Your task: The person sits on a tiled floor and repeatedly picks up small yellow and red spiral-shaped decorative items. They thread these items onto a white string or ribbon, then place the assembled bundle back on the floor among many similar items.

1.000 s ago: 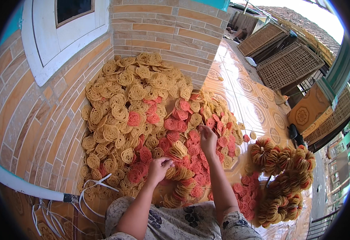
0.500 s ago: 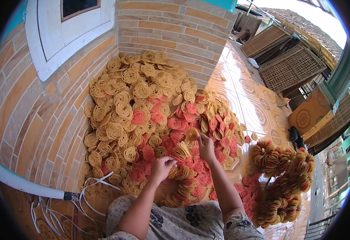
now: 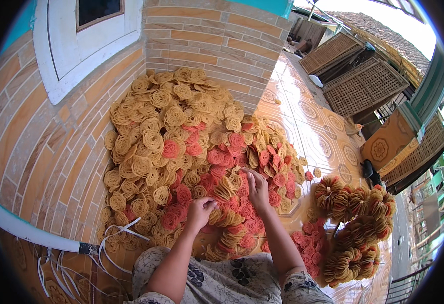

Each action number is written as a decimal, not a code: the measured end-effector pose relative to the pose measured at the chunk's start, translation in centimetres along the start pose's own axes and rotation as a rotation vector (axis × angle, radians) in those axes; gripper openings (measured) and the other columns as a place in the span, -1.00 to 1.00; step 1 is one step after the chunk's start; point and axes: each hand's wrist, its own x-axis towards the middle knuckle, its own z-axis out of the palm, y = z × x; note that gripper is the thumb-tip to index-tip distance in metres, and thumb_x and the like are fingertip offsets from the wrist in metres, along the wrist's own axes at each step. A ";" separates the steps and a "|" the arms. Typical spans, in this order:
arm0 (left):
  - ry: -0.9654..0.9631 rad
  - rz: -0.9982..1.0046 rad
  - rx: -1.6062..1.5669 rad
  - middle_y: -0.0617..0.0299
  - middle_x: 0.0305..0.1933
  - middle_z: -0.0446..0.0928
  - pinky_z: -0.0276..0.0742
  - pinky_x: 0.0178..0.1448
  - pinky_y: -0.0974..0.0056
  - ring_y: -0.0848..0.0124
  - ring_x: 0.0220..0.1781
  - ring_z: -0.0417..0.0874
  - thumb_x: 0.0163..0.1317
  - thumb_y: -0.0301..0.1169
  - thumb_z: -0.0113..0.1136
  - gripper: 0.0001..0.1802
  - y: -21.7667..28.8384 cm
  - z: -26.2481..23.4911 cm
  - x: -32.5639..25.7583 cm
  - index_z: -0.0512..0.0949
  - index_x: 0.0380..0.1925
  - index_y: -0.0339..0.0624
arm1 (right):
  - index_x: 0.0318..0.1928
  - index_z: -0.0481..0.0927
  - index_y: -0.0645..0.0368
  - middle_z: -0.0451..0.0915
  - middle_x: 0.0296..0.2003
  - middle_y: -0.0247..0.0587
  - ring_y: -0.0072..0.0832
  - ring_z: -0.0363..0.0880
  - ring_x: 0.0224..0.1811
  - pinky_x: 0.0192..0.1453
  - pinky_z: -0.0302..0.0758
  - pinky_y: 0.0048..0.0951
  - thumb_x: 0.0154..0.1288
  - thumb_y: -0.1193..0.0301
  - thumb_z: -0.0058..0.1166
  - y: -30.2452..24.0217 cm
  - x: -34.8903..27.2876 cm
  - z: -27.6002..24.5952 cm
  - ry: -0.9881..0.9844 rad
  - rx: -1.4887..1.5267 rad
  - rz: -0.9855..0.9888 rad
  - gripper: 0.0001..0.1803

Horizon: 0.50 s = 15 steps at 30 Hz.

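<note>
A big heap of round, coiled yellow and pink crackers (image 3: pixel 181 147) lies on the tiled floor against a brick wall. My left hand (image 3: pixel 200 210) is closed around a row of stacked yellow crackers (image 3: pixel 221 215) near the front of the heap. My right hand (image 3: pixel 258 190) reaches a little further in, its fingers pinching a yellow cracker (image 3: pixel 242 171) among the pink ones. Both forearms come up from the lower edge over a flowered cloth (image 3: pixel 232 276).
Strung bundles of crackers (image 3: pixel 356 225) lie to the right, with loose pink ones (image 3: pixel 308 243) beside them. White cords (image 3: pixel 115 238) and a white pipe (image 3: pixel 29 230) sit at the lower left. Woven lattice panels (image 3: pixel 359 81) stand at the far right on the patterned floor (image 3: pixel 308 126).
My left hand has moved right and closed on the stack of crackers. My right hand has shifted slightly and picked at a yellow cracker.
</note>
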 end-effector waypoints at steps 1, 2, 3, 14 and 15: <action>0.003 0.000 0.000 0.21 -0.41 0.69 0.52 -0.26 0.42 0.56 -0.38 0.65 0.29 -0.42 0.21 -0.82 -0.2 0.0 0.1 0.63 -0.28 -0.37 | 0.04 0.59 0.11 0.60 0.03 -0.21 -0.22 0.46 0.21 0.35 0.13 -0.02 0.38 0.26 -0.04 1.3 0.4 1.0 -0.024 -0.171 0.009 -0.67; 0.003 -0.026 0.000 0.22 -0.41 0.69 0.51 -0.26 0.43 0.56 -0.39 0.65 0.29 -0.43 0.21 -0.82 -0.3 -0.1 0.2 0.63 -0.28 -0.37 | 0.05 0.59 0.10 0.60 0.04 -0.22 -0.21 0.45 0.22 0.37 0.11 0.00 0.37 0.24 -0.04 2.5 0.7 2.0 -0.052 -0.336 0.050 -0.66; -0.001 0.003 0.036 0.22 -0.41 0.69 0.51 -0.26 0.43 0.57 -0.39 0.64 0.29 -0.42 0.21 -0.82 -0.3 -0.2 0.2 0.63 -0.28 -0.36 | 0.03 0.60 0.08 0.58 0.06 -0.24 -0.20 0.44 0.22 0.38 0.08 0.06 0.34 0.21 0.00 3.4 0.1 3.1 -0.084 -0.613 0.009 -0.65; -0.034 0.011 0.260 0.28 -0.45 0.69 0.40 -0.43 0.40 0.63 -0.57 0.50 0.27 -0.37 0.23 -0.82 1.0 -0.4 -0.2 0.68 -0.29 -0.26 | -0.16 0.62 0.33 0.59 -0.52 -0.10 -0.56 0.45 -0.46 -0.29 0.41 -0.43 0.45 0.28 -0.04 -0.8 -0.6 0.1 0.090 0.088 0.226 -0.67; -0.028 0.019 0.267 0.28 -0.44 0.70 0.41 -0.42 0.41 0.63 -0.57 0.51 0.27 -0.37 0.23 -0.82 1.1 -0.4 -0.2 0.68 -0.29 -0.26 | -0.17 0.63 0.32 0.62 -0.44 -0.03 -0.38 0.54 -0.40 -0.21 0.43 -0.36 0.43 0.31 0.00 -1.4 -0.7 -0.2 0.082 0.051 0.197 -0.70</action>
